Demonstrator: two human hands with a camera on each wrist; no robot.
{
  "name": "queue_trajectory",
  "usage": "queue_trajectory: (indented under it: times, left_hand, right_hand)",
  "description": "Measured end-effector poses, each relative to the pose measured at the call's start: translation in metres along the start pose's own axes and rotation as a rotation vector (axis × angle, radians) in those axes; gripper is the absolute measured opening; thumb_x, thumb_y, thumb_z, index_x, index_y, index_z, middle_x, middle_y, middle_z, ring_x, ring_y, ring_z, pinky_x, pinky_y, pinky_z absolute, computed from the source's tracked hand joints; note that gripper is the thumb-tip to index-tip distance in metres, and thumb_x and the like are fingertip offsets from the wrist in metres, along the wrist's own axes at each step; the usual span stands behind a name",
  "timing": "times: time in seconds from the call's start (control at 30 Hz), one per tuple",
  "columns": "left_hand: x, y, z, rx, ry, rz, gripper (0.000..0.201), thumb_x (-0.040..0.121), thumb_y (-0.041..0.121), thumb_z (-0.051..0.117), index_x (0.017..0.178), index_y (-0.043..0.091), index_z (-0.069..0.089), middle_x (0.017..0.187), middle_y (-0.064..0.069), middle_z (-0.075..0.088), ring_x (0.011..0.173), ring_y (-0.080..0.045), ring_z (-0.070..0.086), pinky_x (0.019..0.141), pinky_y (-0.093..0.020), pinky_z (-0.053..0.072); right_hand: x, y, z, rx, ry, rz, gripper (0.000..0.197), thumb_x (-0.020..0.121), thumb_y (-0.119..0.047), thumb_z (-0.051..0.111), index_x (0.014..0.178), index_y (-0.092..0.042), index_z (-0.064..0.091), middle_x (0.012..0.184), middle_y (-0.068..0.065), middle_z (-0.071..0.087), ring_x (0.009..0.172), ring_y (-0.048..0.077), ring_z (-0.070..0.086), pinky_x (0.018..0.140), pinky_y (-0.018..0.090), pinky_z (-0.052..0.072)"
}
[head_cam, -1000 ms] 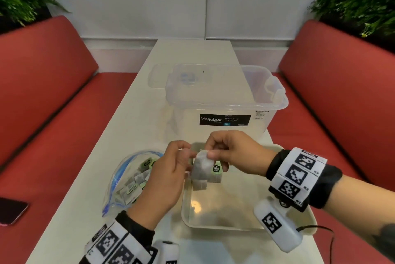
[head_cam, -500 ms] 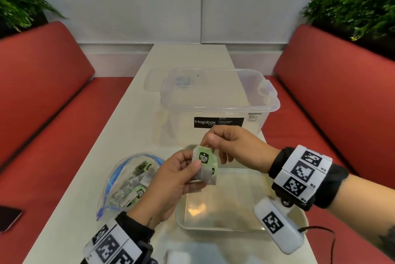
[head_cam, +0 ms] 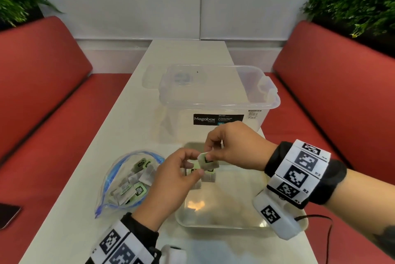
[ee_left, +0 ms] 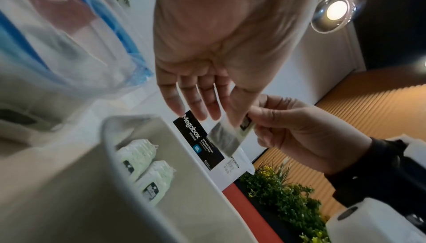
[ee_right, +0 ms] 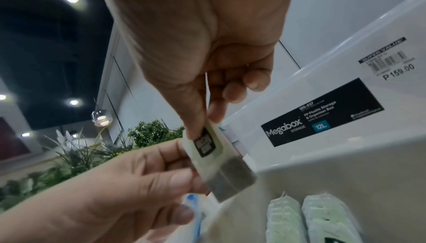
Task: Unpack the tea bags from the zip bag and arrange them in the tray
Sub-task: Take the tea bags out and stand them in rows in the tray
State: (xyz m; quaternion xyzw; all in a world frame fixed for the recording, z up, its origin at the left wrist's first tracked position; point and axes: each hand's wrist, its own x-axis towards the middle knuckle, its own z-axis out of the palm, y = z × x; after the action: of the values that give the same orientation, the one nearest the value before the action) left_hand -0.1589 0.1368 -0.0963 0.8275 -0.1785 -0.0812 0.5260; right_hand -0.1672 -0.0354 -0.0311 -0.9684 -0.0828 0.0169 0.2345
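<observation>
Both hands now pinch one tea bag (head_cam: 206, 162) above the tray's (head_cam: 220, 224) 12 o'clock end: right hand (head_cam: 234, 146) gripping its top, left hand (head_cam: 177, 175) its side, the green label turned away since a half-second earlier.

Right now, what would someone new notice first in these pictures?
Both hands meet mid-table over the tray: the right hand pinches a tea bag by its tag while the left hand steadies it. Two rows of tea bags stand at the tray's far end. Left of it lies the open zip bag; behind stands a clear Megabox bin.
</observation>
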Motion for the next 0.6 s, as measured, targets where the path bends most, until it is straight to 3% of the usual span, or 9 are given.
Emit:
queue_trajectory:
  times: [0.07, 0.17, 0.33, 0.47, 0.6]
  left_hand:
    - [-0.004, -0.008, -0.003, 0.096, 0.014, 0.009, 0.031, 0.076, 0.018, 0.074, 0.093, 0.039, 0.058, 0.096, 0.020, 0.061, 0.080, 0.006, 0.051, 0.066, -0.005, 0.039]
    - [-0.015, -0.016, -0.010, 0.221, -0.062, 0.021, 0.031, 0.075, 0.020, 0.075, 0.091, 0.040, 0.058, 0.081, 0.020, 0.054, 0.075, 0.005, 0.049, 0.067, -0.004, 0.036]
    - [-0.027, -0.021, -0.017, 0.325, -0.173, 0.037, 0.037, 0.074, 0.025, 0.075, 0.086, 0.049, 0.051, 0.075, 0.020, 0.047, 0.080, 0.009, 0.046, 0.070, -0.007, 0.037]
    - [-0.032, -0.022, -0.020, 0.336, -0.218, 0.019, 0.032, 0.078, 0.029, 0.073, 0.098, 0.045, 0.055, 0.075, 0.025, 0.043, 0.078, 0.015, 0.044, 0.068, -0.005, 0.035]
    - [-0.032, -0.023, -0.022, 0.353, -0.234, 0.038, 0.031, 0.078, 0.031, 0.072, 0.103, 0.042, 0.056, 0.076, 0.027, 0.042, 0.082, 0.022, 0.040, 0.068, -0.003, 0.032]
  right_hand:
    - [0.005, 0.009, 0.003, -0.055, -0.033, 0.049, 0.008, 0.076, -0.029, 0.075, 0.081, -0.024, 0.071, 0.067, -0.009, 0.061, 0.064, 0.005, 0.053, 0.066, 0.026, 0.045]
    - [0.013, 0.022, 0.015, -0.137, -0.098, 0.131, 0.009, 0.075, -0.027, 0.075, 0.083, -0.024, 0.072, 0.061, -0.014, 0.053, 0.066, 0.007, 0.053, 0.068, 0.026, 0.047]
    - [0.028, 0.036, 0.041, -0.254, -0.226, 0.206, 0.009, 0.078, -0.024, 0.070, 0.087, -0.026, 0.070, 0.078, -0.008, 0.060, 0.077, 0.016, 0.057, 0.066, 0.024, 0.041]
    - [0.037, 0.040, 0.055, -0.310, -0.295, 0.224, 0.010, 0.079, -0.025, 0.070, 0.089, -0.026, 0.068, 0.077, -0.007, 0.058, 0.075, 0.016, 0.054, 0.060, 0.021, 0.036]
    - [0.042, 0.043, 0.061, -0.334, -0.324, 0.233, 0.011, 0.080, -0.023, 0.068, 0.091, -0.025, 0.068, 0.078, -0.007, 0.057, 0.075, 0.016, 0.053, 0.062, 0.022, 0.036]
